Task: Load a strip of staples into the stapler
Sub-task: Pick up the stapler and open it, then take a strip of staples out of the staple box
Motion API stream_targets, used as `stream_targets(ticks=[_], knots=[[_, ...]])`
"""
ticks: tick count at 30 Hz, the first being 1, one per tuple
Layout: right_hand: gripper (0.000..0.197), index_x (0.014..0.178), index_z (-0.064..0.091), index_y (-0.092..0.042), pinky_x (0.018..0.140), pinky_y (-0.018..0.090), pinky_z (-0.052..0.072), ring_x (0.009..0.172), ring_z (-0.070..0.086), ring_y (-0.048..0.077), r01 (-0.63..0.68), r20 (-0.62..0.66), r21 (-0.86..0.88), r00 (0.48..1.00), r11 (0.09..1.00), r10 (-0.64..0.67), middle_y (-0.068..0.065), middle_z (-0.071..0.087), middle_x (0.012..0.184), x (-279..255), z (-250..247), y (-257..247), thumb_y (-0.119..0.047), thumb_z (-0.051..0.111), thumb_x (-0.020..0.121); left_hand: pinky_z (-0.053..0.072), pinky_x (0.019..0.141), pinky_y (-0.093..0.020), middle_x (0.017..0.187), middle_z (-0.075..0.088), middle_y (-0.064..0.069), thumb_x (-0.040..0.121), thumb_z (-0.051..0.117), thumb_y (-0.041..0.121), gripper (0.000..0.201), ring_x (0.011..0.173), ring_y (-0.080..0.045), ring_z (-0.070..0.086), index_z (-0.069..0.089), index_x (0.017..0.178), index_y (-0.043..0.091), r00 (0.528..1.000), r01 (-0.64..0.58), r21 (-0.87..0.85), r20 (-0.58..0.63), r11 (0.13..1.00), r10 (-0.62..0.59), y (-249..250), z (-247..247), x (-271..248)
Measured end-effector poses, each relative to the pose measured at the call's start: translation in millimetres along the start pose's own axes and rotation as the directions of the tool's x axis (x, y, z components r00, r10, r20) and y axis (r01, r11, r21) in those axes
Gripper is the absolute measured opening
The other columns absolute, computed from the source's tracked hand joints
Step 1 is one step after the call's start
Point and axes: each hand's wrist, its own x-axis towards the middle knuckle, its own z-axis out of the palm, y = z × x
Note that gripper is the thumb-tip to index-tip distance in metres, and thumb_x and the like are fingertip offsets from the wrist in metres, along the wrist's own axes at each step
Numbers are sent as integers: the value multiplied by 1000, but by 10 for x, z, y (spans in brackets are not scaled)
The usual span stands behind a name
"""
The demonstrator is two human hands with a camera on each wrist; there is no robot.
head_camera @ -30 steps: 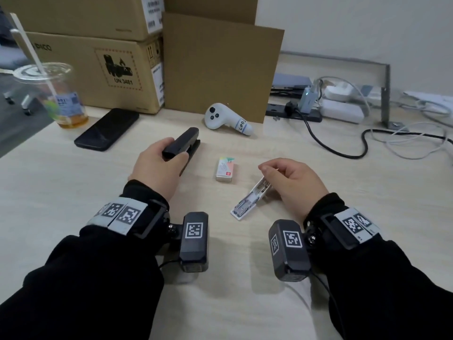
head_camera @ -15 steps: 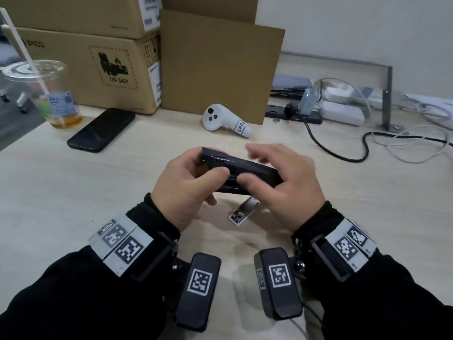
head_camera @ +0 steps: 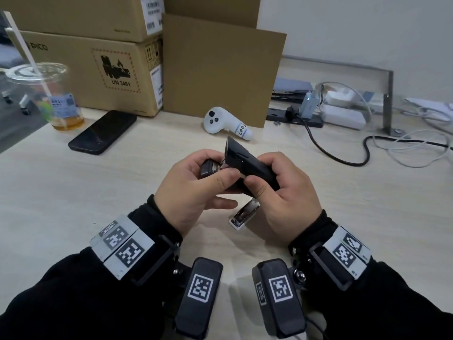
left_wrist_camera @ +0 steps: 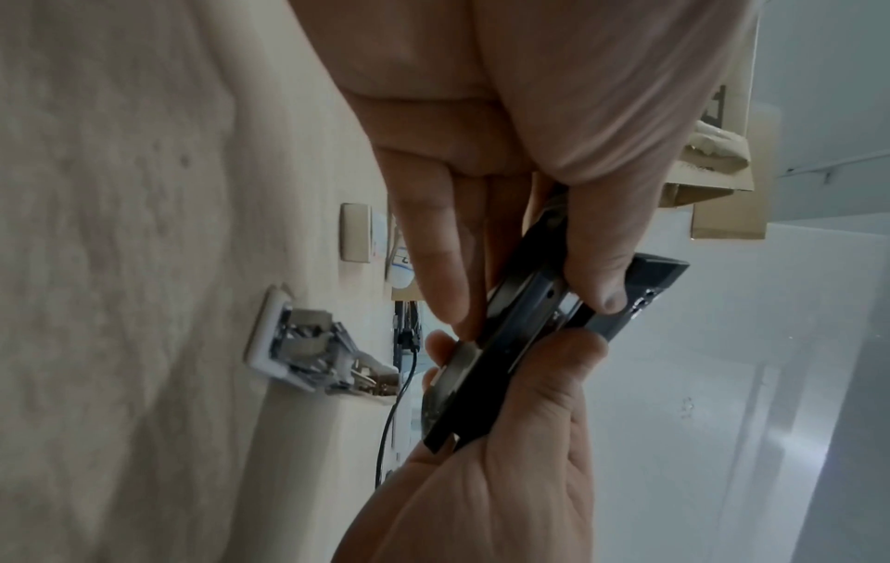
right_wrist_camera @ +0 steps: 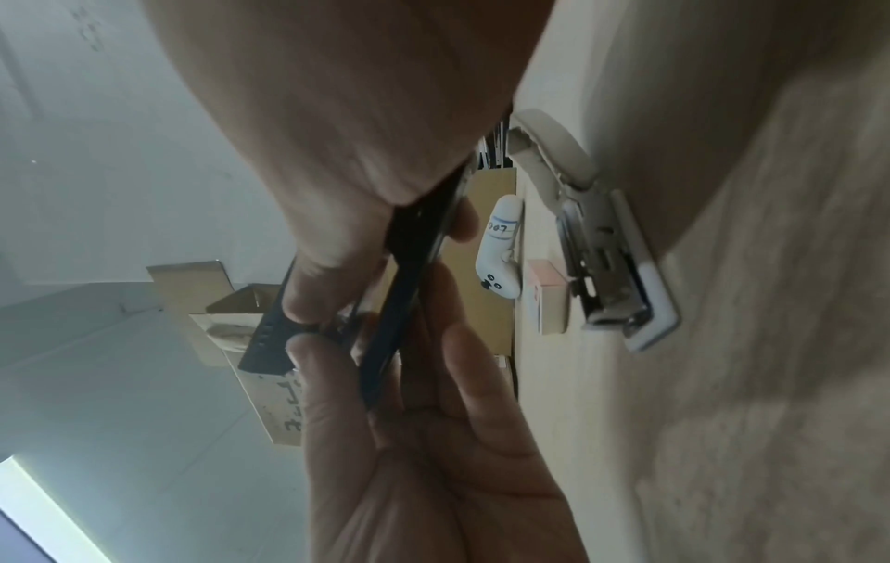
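Black long sleeves, bare hands, a camera rig at each wrist.
Left hand and right hand each wear a grey wristband carrying black-and-white square markers, with a black camera block bearing one more marker.

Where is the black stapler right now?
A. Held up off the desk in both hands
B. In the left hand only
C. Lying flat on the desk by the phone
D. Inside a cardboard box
A: the black stapler is lifted above the desk, with the left hand and the right hand both gripping it.
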Motion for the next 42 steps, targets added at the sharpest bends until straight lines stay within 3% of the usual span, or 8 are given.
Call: stream_targets(ticks=[5,11,21,30,33,37,39,42], knots=[[17,92,57,-43,75,53,57,84,70,29,-30,-208,281,974,959,91,9,69,93,23,5,-46,-54,46,99,59,55,-33,85,73,-12,72,74,11,15,79,-30,75,72,71,26,1000,0,-21,-21,1000,-1,-70,10,8],[56,96,57,-17,71,23,48,74,57,11,-38,-340,238,933,971,120,-1,60,83,42,21,-47,-70,37,92,59,57,-34,82,72,-10,68,82,10,17,76,-28,73,70,73,22,996,-58,-51,-64,997,55,-100,44,4],[39,101,62,-20,62,13,43,62,50,1,-171,-409,378,851,910,330,-8,55,75,89,-6,-33,-51,38,101,61,64,-39,109,73,-25,71,78,6,25,91,-44,72,61,90,9,989,-76,-78,-136,994,64,-97,29,4],[28,100,58,-11,53,29,39,56,54,18,-290,-46,890,712,353,701,7,68,69,237,-75,142,-36,46,104,60,63,-34,111,75,-16,80,69,9,16,88,-33,75,61,93,12,983,-100,-269,-173,958,54,-32,-84,76],[14,97,60,-18,56,31,39,60,50,14,-361,-233,706,693,609,682,0,62,70,212,-147,212,-28,51,102,59,61,-32,99,77,-12,78,68,14,16,86,-30,76,58,91,16,974,-104,-337,-224,936,27,3,-143,116],[24,109,56,-22,85,33,46,93,55,12,-149,-542,95,822,984,177,-9,56,102,163,-308,199,-36,64,92,60,61,-33,97,77,-11,76,67,15,19,85,-30,76,57,91,16,967,-110,-306,-254,946,31,-19,-176,135],[45,125,56,-24,104,33,37,120,51,13,-38,-395,-197,917,980,-44,-13,53,125,161,-332,167,-47,65,88,60,62,-34,103,76,-15,75,69,14,20,85,-31,76,59,93,14,972,-101,-241,-232,965,43,-54,-150,121],[57,134,55,-37,109,34,21,134,40,8,5,-105,-419,993,908,-54,-17,51,140,198,-306,170,-63,59,82,61,62,-33,114,74,-16,75,68,10,20,84,-31,75,60,92,13,988,-72,-178,-147,981,46,-89,-93,90]])
